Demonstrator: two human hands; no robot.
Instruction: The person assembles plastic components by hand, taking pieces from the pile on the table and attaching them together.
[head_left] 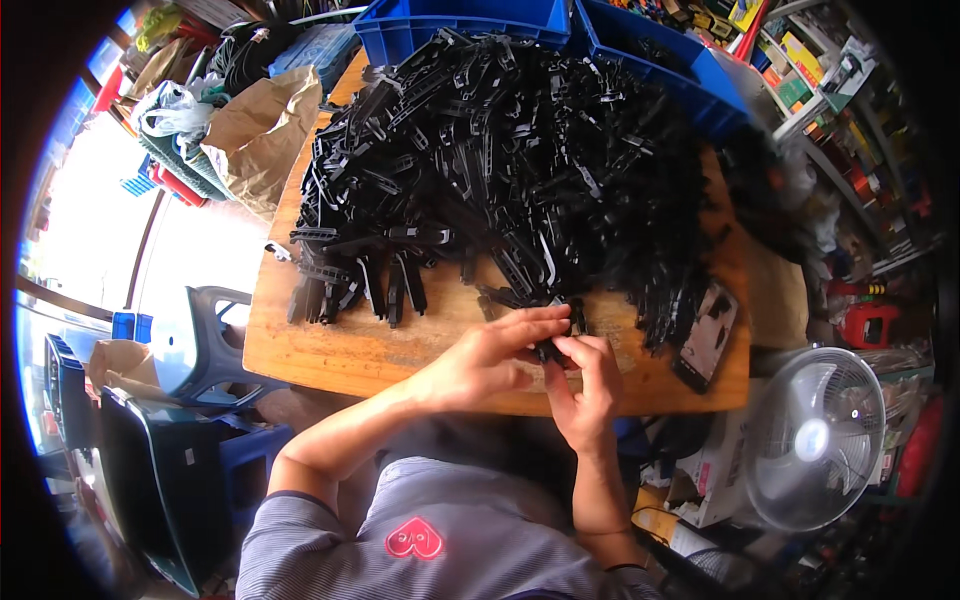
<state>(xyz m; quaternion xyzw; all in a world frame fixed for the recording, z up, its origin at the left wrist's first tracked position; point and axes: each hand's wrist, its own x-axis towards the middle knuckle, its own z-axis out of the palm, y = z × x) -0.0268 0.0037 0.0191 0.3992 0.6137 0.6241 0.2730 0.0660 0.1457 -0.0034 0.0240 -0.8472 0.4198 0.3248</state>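
Observation:
Both my hands meet near the front edge of the wooden table point(440, 345), around a small black plastic part point(547, 350). My left hand point(490, 352) has its fingers stretched toward the right, pressed together over the part. My right hand point(588, 385) pinches the same part between thumb and bent fingers. Most of the part is hidden by my fingers, so its full shape does not show. Just beyond my hands lies a large heap of black plastic parts point(480, 150), long and narrow with ribbed or slotted sides.
Blue bins point(460, 27) stand behind the heap. A phone point(708, 335) lies at the table's right edge, with a standing fan point(815, 440) beyond it. At left are a brown paper bag point(265, 135) and a grey plastic chair point(205, 345). Shelves line the right.

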